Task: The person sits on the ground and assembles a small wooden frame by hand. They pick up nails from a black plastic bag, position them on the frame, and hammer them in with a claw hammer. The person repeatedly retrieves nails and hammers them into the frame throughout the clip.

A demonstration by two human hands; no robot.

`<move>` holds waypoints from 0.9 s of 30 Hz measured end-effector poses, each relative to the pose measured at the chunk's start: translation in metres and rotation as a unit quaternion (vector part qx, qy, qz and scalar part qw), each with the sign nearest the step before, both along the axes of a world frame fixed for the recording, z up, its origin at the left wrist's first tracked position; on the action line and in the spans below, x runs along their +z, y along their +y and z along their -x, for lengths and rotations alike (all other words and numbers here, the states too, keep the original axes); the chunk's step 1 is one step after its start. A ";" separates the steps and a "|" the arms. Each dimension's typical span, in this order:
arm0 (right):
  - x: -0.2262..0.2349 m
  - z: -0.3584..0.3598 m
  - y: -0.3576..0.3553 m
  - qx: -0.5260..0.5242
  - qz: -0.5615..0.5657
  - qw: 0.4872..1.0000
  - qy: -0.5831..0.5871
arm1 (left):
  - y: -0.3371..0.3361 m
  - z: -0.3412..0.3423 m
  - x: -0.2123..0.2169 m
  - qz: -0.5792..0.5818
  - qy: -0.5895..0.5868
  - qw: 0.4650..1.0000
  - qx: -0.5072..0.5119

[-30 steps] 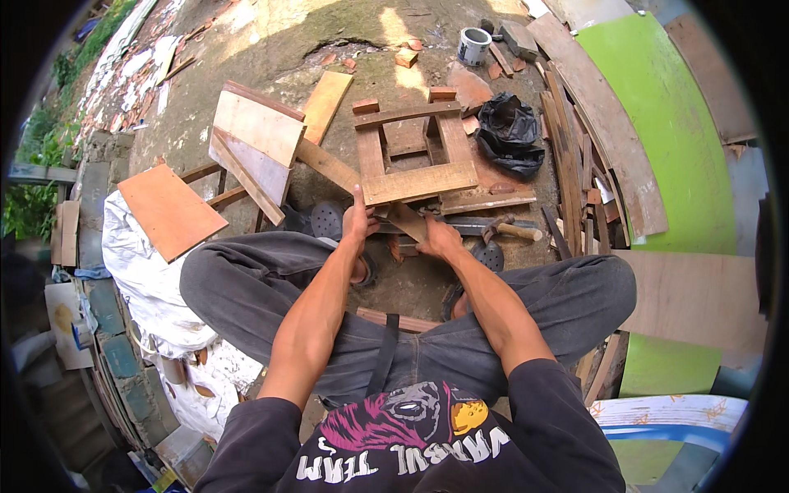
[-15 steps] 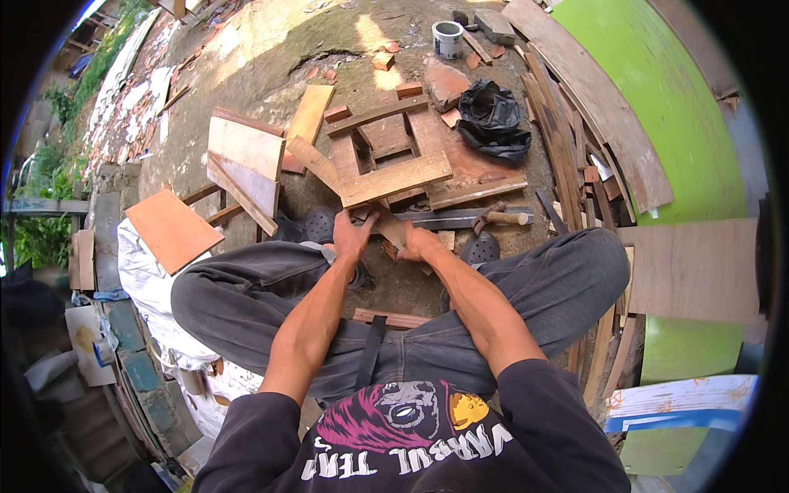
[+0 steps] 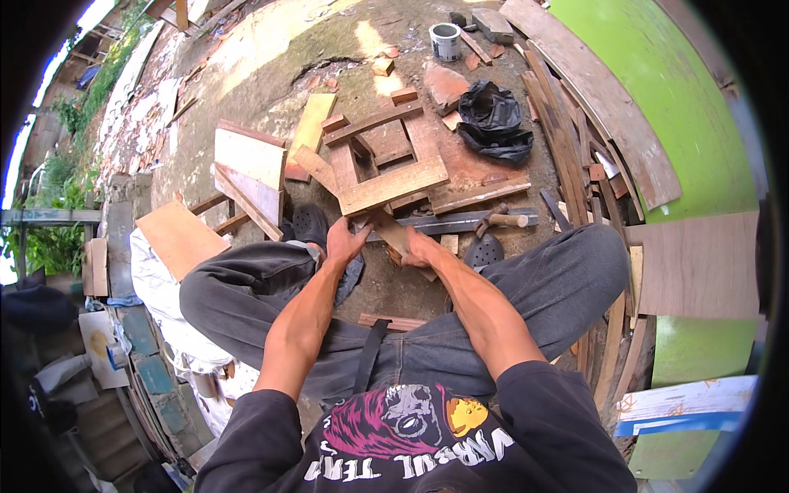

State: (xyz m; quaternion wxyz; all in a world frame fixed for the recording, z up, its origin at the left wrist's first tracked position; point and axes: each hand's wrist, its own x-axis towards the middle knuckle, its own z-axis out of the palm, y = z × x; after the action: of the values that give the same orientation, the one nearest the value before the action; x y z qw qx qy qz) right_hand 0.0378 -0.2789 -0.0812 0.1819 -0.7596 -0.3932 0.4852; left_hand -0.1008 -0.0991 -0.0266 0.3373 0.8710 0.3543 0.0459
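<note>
- Short wooden strip just below frame centre, long axis running from upper left to lower right, upper end tucked under the near edge of the wooden frame.
- Left hand fingers spread and curled loosely onto the strip's upper end, touching it; full grasp cannot be told.
- Right hand clenched around the strip's lower part, knuckles toward the lens.
- One wooden frame, flat on the ground above the hands, built of several rough planks crossed at angles; widest plank pale, tilted up toward the right.
- One hammer right of the hands, wooden handle pointing right, lying across a long dark bar.
- Two dark perforated clogs: one left of the left hand, one right of the right hand.
- One crumpled black plastic bag at upper right of centre.
- One small grey tin can near the top edge, round, open mouth up.
- One orange-brown board at left, flat, smooth.
- Long weathered planks stacked along a bright green curved surface at right.
- Bare, mossy concrete ground at the top, strewn with small wood offcuts.
</note>
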 end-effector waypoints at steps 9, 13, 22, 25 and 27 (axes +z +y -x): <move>0.006 0.048 -0.010 -0.060 -0.031 0.996 0.057 | 0.005 0.009 0.000 0.003 -0.030 0.999 -0.033; -0.003 0.068 -0.006 -0.056 -0.032 0.997 0.039 | -0.010 -0.004 0.016 -0.013 0.013 1.000 -0.019; 0.008 0.075 0.001 0.006 0.032 0.999 -0.003 | -0.044 -0.004 -0.003 0.054 0.085 0.986 0.135; -0.026 0.056 -0.006 0.052 0.055 0.997 -0.010 | -0.092 -0.022 0.011 -0.010 0.198 0.980 -0.017; -0.024 0.052 -0.005 0.068 0.061 0.996 -0.014 | -0.090 -0.011 0.012 0.012 0.136 0.991 0.002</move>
State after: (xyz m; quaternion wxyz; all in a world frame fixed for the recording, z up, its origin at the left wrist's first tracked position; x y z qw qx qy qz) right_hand -0.0146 -0.2835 -0.1049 0.0959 -0.7476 -0.4163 0.5085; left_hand -0.0896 -0.1894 -0.0146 0.2966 0.8643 0.3990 -0.0764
